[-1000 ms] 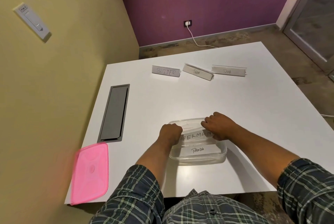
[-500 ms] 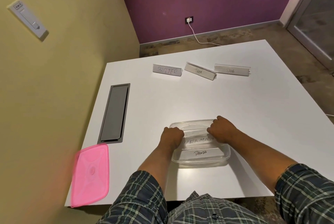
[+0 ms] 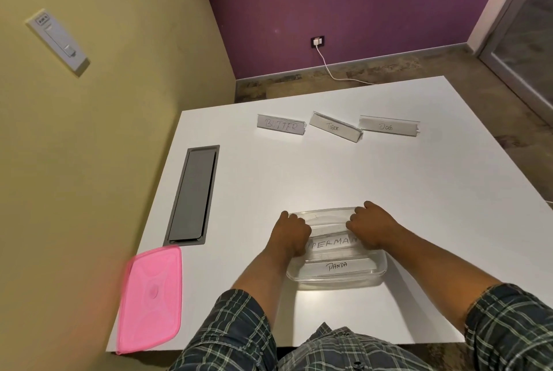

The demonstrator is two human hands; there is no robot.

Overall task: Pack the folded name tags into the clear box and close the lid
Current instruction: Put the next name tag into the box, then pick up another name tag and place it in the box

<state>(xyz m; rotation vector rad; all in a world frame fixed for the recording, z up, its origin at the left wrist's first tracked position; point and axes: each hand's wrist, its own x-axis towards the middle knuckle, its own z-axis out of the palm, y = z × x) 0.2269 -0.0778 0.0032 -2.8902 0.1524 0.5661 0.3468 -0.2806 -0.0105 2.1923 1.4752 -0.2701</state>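
The person is seating a name tag in the clear rectangular plastic box (image 3: 371, 276), so the packing step is partly done. Both hands are reaching into the box: the left hand (image 3: 291, 231) is curling over the left end and the right hand (image 3: 369, 228) over the right end of the flattened white tag lettered "PERMAN" (image 3: 332, 243), fingers bent down and apparently pinching or pressing it; the fingertips are hidden, so the exact hold is a judgement. Just nearer the body than the hands, a second folded tag reading "PANDA" (image 3: 336, 266) is lying in the box.

Well beyond the hands, three more folded tags are standing on the white surface (image 3: 419, 191): "BUTTER" (image 3: 280, 124) to the far left, "TIGER" (image 3: 335, 128) ahead, "DOG" (image 3: 387, 126) to the far right.

Next the hands will probably need to let go and reach forward for one of those three, flattening it to fit. The pink translucent plastic lid (image 3: 151, 299) is lying well to the left of the left hand, overhanging the surface's near corner, waiting for last.
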